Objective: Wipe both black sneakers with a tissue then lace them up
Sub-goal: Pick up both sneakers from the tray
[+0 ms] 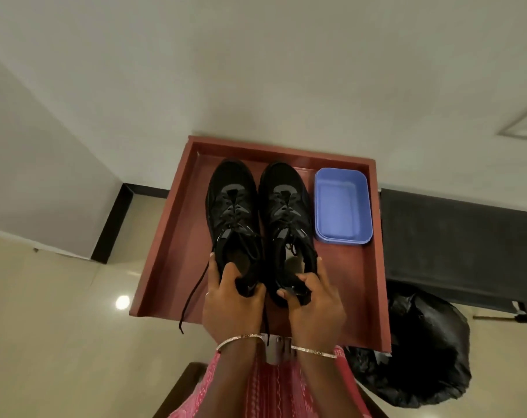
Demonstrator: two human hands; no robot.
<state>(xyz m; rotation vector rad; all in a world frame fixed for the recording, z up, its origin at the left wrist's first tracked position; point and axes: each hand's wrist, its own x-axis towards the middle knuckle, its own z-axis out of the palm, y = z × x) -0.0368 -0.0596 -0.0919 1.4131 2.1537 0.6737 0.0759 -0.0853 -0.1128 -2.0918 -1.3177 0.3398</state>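
We see the two black sneakers side by side on a red-brown wooden tray [171,251] with a raised rim, toes pointing away from us toward the wall. The left sneaker [232,206] and the right sneaker [286,206] sit close together, nearly touching along their inner sides. Both are matte black, with dull grey panels around the tongue and eyelets, and black laces cross the upper part of each. We cannot tell whether the heels are lifted off the tray.

A loose lace [193,294] trails from the left sneaker down past the near edge of the tray and hangs free.

Our left hand [232,309] grips the heel of the left sneaker, its fingers curled over the collar and into the opening. Our right hand [313,309] grips the heel of the right sneaker in the same way, with one fingertip lying along the outer side. A thin bangle [239,339] circles each wrist.

Just right of the right sneaker, a blue plastic tub [368,206] stands on the tray. A black bag [422,351] sits on the floor at the right.
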